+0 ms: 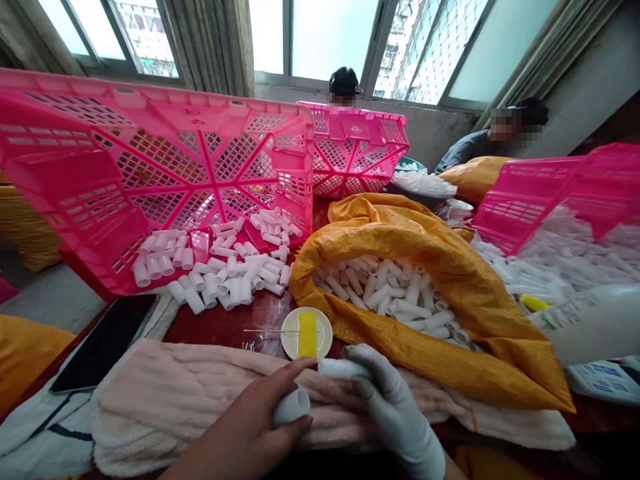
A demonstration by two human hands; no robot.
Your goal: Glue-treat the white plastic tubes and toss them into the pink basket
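My bare left hand is closed around a short white plastic tube low in the middle of the view. My right hand, in a white glove, pinches a second white tube right beside it, the two tubes almost touching. Both hands hover over a folded pale pink towel. Just beyond them sits a small round white dish with a yellow strip on it and a thin stick across its left edge.
An open orange sack full of white tubes lies to the right. A tilted pink crate spills tubes on the left. More pink crates stand behind, with two people seated there. A dark tablet lies at the left.
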